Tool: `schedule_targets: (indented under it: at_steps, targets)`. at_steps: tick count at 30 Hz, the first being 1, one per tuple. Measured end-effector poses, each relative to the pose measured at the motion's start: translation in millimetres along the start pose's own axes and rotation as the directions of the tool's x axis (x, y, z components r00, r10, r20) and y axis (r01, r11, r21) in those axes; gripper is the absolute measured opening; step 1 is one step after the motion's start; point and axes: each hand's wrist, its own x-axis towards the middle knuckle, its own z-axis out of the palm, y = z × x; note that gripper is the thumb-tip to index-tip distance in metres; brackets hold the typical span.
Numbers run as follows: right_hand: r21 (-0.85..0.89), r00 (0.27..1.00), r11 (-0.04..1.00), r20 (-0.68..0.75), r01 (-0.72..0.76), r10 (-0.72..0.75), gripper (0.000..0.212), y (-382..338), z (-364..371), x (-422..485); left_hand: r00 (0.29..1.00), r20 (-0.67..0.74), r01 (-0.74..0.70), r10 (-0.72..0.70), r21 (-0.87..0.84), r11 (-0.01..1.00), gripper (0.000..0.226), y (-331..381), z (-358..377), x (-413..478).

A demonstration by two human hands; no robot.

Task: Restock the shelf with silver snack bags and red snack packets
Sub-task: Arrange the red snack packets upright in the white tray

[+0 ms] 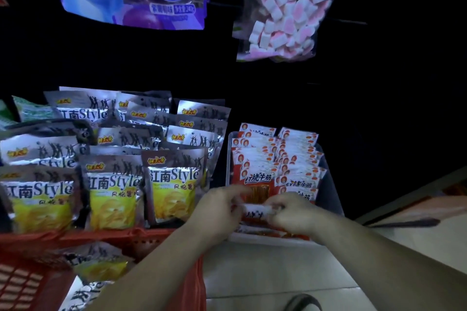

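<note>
- The silver snack bags (113, 159) stand upright in crowded rows along the left part of the shelf, behind a red basket (30, 280) at its front edge; each shows yellow chips and dark print. One more silver bag (98, 265) lies loose in the basket.
- The left hand (217, 212) is curled, its grip closed on the left end of a red snack packet (255, 209).
- That packet lies level between the two hands, long axis running left to right, just in front of the rows it belongs to; its pale edge faces the camera.
- The right hand (290, 212) pinches the packet's right end, so both hands are equally near.
- The stocked red packets (275, 159) stand in a clear tray (331, 184) at the shelf's right end, directly behind the grip; the coming move, I judge, is a short push away from the person into the front row.
</note>
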Motion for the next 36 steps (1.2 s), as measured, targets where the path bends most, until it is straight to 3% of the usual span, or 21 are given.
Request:
schedule_targets:
  at_steps: [1,3,8,10,12,14,19,22,25,29,31,34,36]
  targets:
    - [-0.043,0.999,0.999,0.030,-0.010,0.011,0.035,0.6,0.9,0.1,0.999,0.023,-0.023,0.022,0.051,0.998,0.035,-2.2,3.8,0.7]
    - [-0.014,0.997,0.999,0.064,-0.045,0.046,0.039,1.6,1.2,1.1,0.996,0.078,-0.057,0.051,0.086,0.995,0.029,-2.9,8.0,1.5]
    - [0.089,0.996,0.994,0.081,-0.055,0.048,0.021,-0.6,0.4,-2.3,0.988,0.147,0.026,-0.035,0.060,0.998,0.031,-0.2,4.3,6.2]
    - [0.045,0.989,0.998,0.144,-0.037,0.030,0.018,-0.1,-1.1,-5.7,0.984,0.177,-0.004,-0.004,0.045,0.999,0.031,-0.5,2.0,3.8]
    - [-0.003,0.974,1.000,0.226,-0.021,0.021,0.030,2.8,-5.0,-9.7,0.971,0.236,-0.042,0.028,0.055,0.998,0.028,-2.1,1.7,0.7]
    - [-0.081,0.977,0.997,0.213,0.007,0.010,0.036,8.9,-8.8,-10.3,0.962,0.270,-0.061,0.031,0.103,0.993,0.022,-3.5,2.9,-1.8]
    - [-0.202,0.984,0.976,0.170,0.079,-0.044,0.020,17.2,-3.2,-8.2,0.949,0.313,-0.041,0.019,0.062,0.997,0.019,-1.6,1.1,-3.3]
    - [-0.273,0.966,0.958,0.259,0.087,-0.014,0.037,11.0,7.5,-6.8,0.949,0.315,-0.037,0.001,0.109,0.993,0.017,-1.8,-0.7,-2.3]
    - [-0.230,0.960,0.972,0.280,0.050,0.017,0.059,3.7,6.0,-9.5,0.941,0.338,-0.024,-0.021,0.127,0.992,0.016,0.4,-1.3,-2.4]
    - [0.019,0.992,1.000,0.124,-0.006,0.003,0.033,0.2,-19.3,-12.8,0.974,0.226,0.020,-0.032,0.052,0.998,0.023,7.9,-6.2,6.9]
    - [0.078,1.000,0.997,-0.028,-0.003,0.006,0.025,-4.1,-29.1,-5.5,0.989,0.148,0.005,-0.019,0.095,0.995,0.014,7.4,-8.2,14.2]
    - [-0.186,0.950,0.979,-0.283,0.083,-0.134,0.031,-8.3,-35.3,24.1,0.997,0.080,-0.016,0.007,0.113,0.993,0.031,3.3,-6.0,22.2]
    - [-0.340,0.912,0.936,-0.350,0.089,-0.214,0.033,-16.3,-34.3,42.7,1.000,0.018,0.021,-0.022,0.084,0.996,0.029,-2.5,-3.0,25.2]
